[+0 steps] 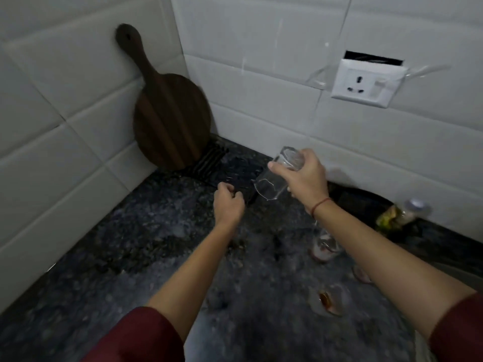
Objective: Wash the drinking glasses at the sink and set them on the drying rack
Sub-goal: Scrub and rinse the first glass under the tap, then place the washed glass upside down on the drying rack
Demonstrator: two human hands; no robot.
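Note:
My right hand (304, 176) grips a clear drinking glass (271, 182), tilted with its mouth pointing down and left, above the black drying rack (209, 160) in the corner of the counter. My left hand (228, 203) is curled at the rack's near edge, apparently pinching it; the blur hides the contact. Further glasses stand on the dark speckled counter under my right forearm: one (325, 248) with a reddish tint at its base, another (329, 300) holding a brownish residue, and a third (362, 274) mostly hidden by the arm.
A dark wooden round board with a handle (170, 118) leans in the tiled corner, standing on the rack's far end. A white wall socket (366, 83) is at the upper right. A bottle (402, 214) stands by the dark sink edge (360, 198) on the right.

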